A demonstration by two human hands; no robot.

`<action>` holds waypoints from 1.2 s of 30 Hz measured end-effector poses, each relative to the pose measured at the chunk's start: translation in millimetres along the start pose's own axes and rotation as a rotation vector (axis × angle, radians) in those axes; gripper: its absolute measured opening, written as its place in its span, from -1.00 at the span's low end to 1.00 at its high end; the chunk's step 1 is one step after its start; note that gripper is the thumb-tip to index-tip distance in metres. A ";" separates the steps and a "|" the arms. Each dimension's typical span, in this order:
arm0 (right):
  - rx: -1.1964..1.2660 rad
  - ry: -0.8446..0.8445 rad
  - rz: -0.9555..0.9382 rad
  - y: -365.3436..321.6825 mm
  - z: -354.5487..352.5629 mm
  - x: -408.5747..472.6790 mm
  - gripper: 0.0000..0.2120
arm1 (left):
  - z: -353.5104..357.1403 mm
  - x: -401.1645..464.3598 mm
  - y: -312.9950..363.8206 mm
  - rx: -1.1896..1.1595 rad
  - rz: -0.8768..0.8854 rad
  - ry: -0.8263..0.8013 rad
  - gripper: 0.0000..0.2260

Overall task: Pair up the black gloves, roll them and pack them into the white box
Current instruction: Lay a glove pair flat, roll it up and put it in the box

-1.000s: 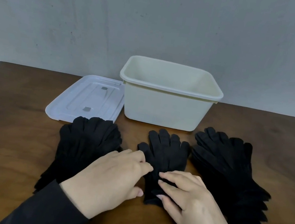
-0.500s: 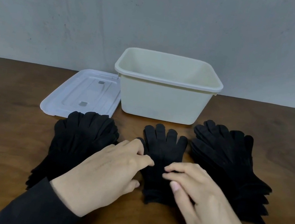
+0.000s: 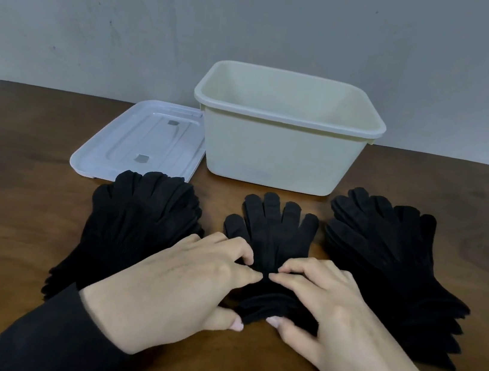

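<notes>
Nearest the person, both hands now pinch the cuff end of the middle pair (image 3: 273, 236). The left hand (image 3: 172, 288) has its fingers curled on top and its thumb under the near edge at 6 o'clock; the right hand (image 3: 323, 306) mirrors it, fingertips meeting the left's over the gloves. Half a second ago the fingers lay flatter on the fabric and the cuff was still flat; now the cuff is bunched into a low fold between the thumbs and fingers. That reads as the start of the roll, so pairing for this set seems done and rolling has begun.

The pair's fingers point to 12 o'clock, flat on the table (image 3: 17, 184), just short of the box (image 3: 275, 155). At 9 o'clock of the pair lies the left pile (image 3: 137, 220), partly under the left wrist; at 3 o'clock lies the right pile (image 3: 384, 255), beside the right hand. Both piles look untouched since before.

Farther off at 12 o'clock stands the box, open, with no gloves visible inside. Its lid (image 3: 142, 142) lies flat at 10 o'clock, touching or just beside the box's left wall.
</notes>
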State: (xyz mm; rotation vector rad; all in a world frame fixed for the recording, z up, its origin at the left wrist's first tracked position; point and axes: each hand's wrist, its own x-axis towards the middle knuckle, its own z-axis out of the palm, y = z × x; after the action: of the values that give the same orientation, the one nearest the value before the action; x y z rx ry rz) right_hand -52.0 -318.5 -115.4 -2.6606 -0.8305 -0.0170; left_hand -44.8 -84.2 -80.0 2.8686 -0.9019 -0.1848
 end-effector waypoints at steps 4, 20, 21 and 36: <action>0.026 0.133 0.034 -7.2 0.7 6.7 -0.71 | -0.4 1.6 11.6 0.030 -0.056 0.020 -0.29; 0.389 0.220 0.302 -10.2 -7.3 8.5 -0.82 | 12.1 12.6 13.6 -0.117 -0.352 0.193 -0.68; 0.372 0.220 0.313 -9.6 -5.7 9.1 -0.77 | 13.6 13.7 14.0 -0.117 -0.370 0.209 -0.68; -0.129 0.324 0.037 -2.6 8.0 10.1 -0.72 | 17.8 21.4 5.5 0.068 -0.047 0.363 -0.78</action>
State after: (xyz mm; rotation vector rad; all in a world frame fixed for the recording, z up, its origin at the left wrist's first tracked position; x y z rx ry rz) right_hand -45.8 -308.2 -120.9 -2.6870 -0.6927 -0.4938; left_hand -33.2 -102.5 -98.3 2.8472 -0.7822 0.3575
